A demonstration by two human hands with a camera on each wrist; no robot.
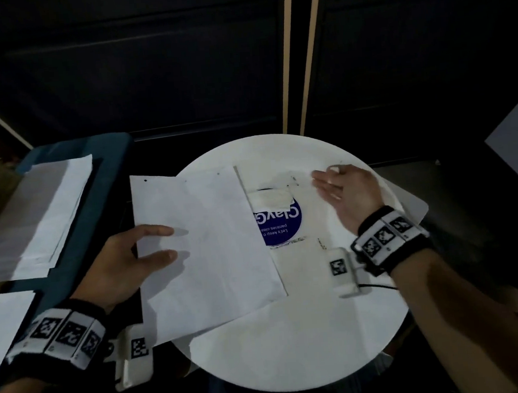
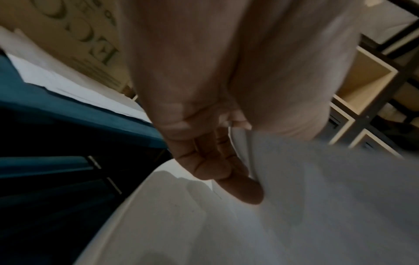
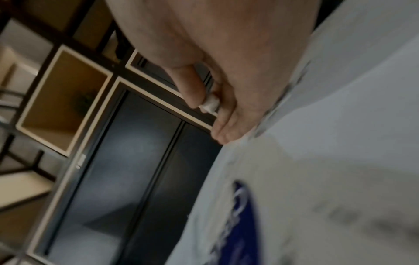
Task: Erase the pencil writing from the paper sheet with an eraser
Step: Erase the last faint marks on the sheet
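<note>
Head view | left hand [image 1: 119,263] pinches paper sheet [image 1: 206,250] at its near-left edge | right hand [image 1: 349,194] pinches small white eraser [image 3: 211,104], off past sheet's right edge | sheet's long side runs away from both hands

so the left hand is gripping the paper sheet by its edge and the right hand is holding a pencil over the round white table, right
Not quite: the right hand holds no pencil. The right wrist view shows a small white eraser pinched between thumb and fingers. The rest stands: in the head view the left hand grips the paper sheet by its left edge, and the right hand is over the round white table.
</note>
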